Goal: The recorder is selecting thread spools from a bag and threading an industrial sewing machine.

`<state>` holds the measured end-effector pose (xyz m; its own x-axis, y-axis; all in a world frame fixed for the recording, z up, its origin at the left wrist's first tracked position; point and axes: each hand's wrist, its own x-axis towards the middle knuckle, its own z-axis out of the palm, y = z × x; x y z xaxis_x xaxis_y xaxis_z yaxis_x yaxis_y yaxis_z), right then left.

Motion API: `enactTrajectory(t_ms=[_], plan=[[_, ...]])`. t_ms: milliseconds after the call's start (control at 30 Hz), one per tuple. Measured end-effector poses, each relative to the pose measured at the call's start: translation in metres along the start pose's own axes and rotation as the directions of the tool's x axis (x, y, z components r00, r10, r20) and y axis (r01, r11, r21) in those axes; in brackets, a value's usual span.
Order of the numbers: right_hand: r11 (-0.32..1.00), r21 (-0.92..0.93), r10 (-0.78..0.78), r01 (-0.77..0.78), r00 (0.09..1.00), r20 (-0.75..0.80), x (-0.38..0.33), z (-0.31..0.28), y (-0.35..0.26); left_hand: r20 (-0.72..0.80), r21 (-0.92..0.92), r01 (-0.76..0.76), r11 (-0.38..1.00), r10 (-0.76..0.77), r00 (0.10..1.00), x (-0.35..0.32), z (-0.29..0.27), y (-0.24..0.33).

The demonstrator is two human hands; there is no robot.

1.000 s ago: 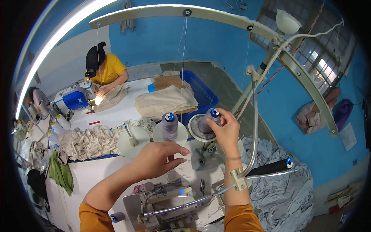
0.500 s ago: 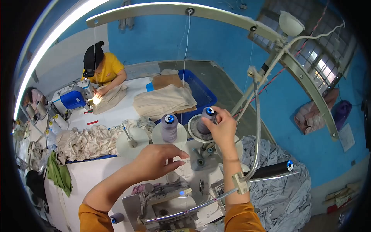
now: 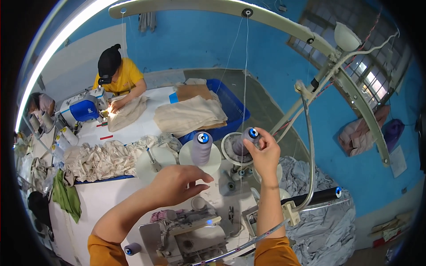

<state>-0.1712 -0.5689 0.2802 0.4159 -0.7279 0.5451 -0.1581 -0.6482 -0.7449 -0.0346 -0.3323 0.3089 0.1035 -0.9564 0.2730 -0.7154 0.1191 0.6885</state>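
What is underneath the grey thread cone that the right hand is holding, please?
A round pale stand plate sits under the grey thread cone held by the right hand. The cone hides the plate's middle, so any spindle there cannot be seen.

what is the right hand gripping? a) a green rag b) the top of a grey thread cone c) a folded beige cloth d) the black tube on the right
b: the right hand closes its fingers around the upper end of the grey thread cone standing on its round stand plate, while the left hand hovers empty nearby.
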Motion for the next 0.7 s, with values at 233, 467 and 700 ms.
enactTrajectory(t_ms=[233, 467, 700], plan=[[0.998, 0.043, 0.035, -0.039, 0.996, 0.077, 0.002, 0.0, 0.0, -0.185, -0.203, -0.024, 0.979, -0.014, 0.983, 0.045, 0.024, -0.003], [0.995, -0.102, 0.036, -0.025, 0.993, 0.113, 0.013, -0.01, -0.007, -0.08, -0.086, 0.062, 0.994, -0.069, 0.994, 0.106, 0.053, -0.013], [0.995, -0.084, 0.054, -0.051, 0.998, 0.041, 0.005, -0.006, -0.013, -0.072, -0.081, -0.009, 0.997, 0.003, 0.997, 0.119, 0.057, -0.013]])
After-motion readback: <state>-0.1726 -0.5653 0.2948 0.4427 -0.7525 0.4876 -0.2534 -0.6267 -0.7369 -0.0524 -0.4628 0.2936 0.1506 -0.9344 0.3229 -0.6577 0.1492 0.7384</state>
